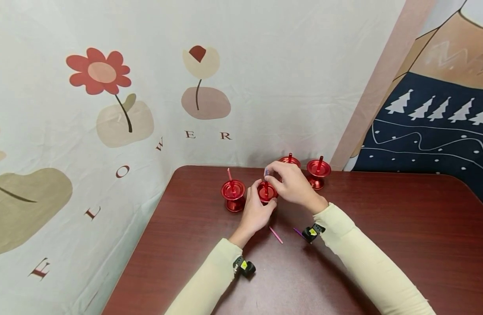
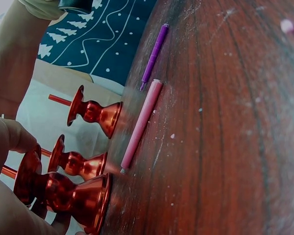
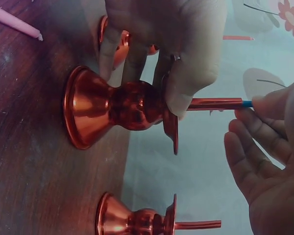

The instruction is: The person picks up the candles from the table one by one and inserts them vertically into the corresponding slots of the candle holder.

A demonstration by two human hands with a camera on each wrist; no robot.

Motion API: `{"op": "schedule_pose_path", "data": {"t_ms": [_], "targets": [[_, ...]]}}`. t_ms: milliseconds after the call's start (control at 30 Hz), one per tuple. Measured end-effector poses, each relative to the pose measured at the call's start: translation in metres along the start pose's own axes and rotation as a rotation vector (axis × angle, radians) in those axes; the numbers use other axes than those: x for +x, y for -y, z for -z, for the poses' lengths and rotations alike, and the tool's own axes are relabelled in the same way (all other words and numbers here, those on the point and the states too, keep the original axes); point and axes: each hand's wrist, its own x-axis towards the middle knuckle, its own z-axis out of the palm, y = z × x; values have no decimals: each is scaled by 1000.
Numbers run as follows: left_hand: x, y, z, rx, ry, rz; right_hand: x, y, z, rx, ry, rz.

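Note:
My left hand [image 1: 256, 214] grips a shiny red metal candle holder [image 3: 137, 105] around its dish, with the base standing on the table. A thin tube [image 3: 215, 104] rises from the middle of that dish. My right hand [image 1: 290, 181] pinches a slim blue candle [image 3: 247, 104] at the mouth of this tube; most of the candle is hidden by the fingers. Left of my hands stands another red candle holder [image 1: 234, 203] with a pink candle [image 1: 229, 174] upright in it. Behind my right hand are a third holder [image 1: 290, 160] and another [image 1: 318, 168], their tubes bare.
On the brown table [image 1: 383, 227], a loose pink candle [image 1: 276, 235] and a purple candle [image 1: 298, 232] lie in front of the held holder. A small pink piece [image 2: 288, 26] shows in the left wrist view. A printed cloth [image 1: 265, 87] hangs behind the table.

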Motion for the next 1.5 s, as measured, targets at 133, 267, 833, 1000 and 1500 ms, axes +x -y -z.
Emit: {"op": "schedule_pose_path", "data": {"t_ms": [133, 267, 833, 1000, 1500], "targets": [[0, 0, 0, 5, -5, -14, 0, 2, 2, -11, 27, 9], [-2, -1, 0, 11, -5, -19, -5, 4, 3, 13, 37, -37], [-8, -16, 9, 0, -41, -41, -89, -12, 45, 12, 440, -208], [-8, -19, 10, 9, -63, -72, -105, -10, 50, 56, 487, -216], [-12, -33, 14, 74, -82, -69, -132, -1, 48, 48, 527, -276]]}}
